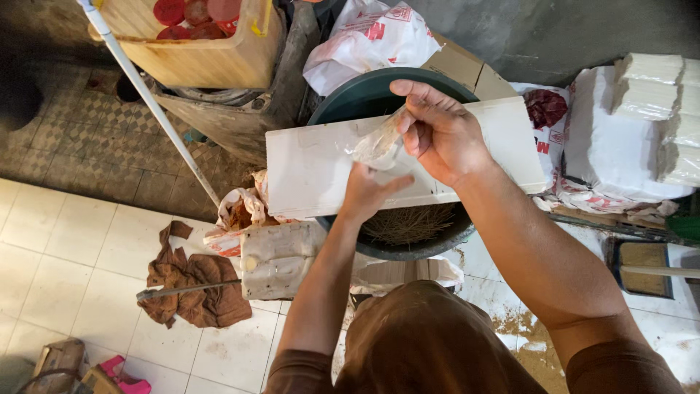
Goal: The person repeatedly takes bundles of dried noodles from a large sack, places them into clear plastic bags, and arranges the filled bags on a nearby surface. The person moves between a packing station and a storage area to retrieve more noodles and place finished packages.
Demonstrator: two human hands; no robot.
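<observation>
Clear plastic bag (pixel 377 142) hangs pinched between my hands above the white board (pixel 306 171) laid across the dark green tub (pixel 364 95): my right hand (pixel 441 135) grips its top, my left hand (pixel 364 193) closes on its bottom, keeping it taut.

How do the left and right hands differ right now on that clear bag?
The right hand sits higher, over the dark tub, pinching the top of the clear bag with curled fingers. The left hand is lower, over the white board, at the bag's bottom end. Both touch the bag above the board.
</observation>
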